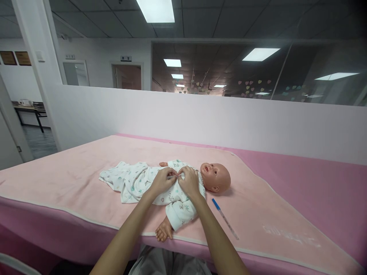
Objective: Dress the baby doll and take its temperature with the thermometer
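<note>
A baby doll (217,178) lies on its back, head to the right, dressed in white printed baby clothes (137,177). Over its chest, my left hand (164,181) is closed in a pinch on a thin pale strip at the front of the clothes, which looks like a cloth tie. My right hand (189,181) meets it there, its fingertips also pinched on the strip. The fingers hide most of the strip, so I cannot tell whether it is knotted. One doll hand (164,230) sticks out of the near sleeve, close to the table edge.
A pen with a blue cap (225,219) lies right of the doll, beside my right forearm. Under everything is a pale pink mat (71,172) on a darker pink cover (309,183). A white partition (200,118) rises behind the table.
</note>
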Demonstrator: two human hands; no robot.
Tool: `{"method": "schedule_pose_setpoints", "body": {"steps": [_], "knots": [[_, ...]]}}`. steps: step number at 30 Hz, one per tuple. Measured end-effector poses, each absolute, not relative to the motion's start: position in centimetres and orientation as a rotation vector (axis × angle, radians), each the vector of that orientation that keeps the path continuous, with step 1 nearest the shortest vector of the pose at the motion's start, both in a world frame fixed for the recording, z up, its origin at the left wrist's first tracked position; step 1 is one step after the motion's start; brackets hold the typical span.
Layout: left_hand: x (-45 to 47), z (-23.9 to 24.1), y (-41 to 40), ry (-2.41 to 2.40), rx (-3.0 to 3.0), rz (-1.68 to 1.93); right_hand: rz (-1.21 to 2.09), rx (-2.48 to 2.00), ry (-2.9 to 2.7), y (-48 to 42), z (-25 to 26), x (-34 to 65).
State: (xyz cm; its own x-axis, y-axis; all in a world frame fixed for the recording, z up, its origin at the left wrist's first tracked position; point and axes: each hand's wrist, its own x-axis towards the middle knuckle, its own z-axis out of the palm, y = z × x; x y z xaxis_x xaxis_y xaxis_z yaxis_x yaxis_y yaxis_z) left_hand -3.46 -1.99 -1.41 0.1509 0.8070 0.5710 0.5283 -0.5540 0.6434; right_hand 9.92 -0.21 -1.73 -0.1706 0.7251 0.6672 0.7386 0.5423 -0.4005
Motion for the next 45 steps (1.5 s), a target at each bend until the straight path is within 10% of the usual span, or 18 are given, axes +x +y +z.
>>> {"method": "schedule_pose_setpoints", "body": {"steps": [33, 45], "knots": [[-3.8, -0.8, -3.1, 1.793, 2.071, 1.333, -0.083, -1.084, -1.874, -0.6, -1.3, 10.1], [-8.7, 0.2, -4.7, 1.301, 1.764, 1.073, -0.096, -1.027, -1.929, -1.2, -1.0, 10.0]]}}
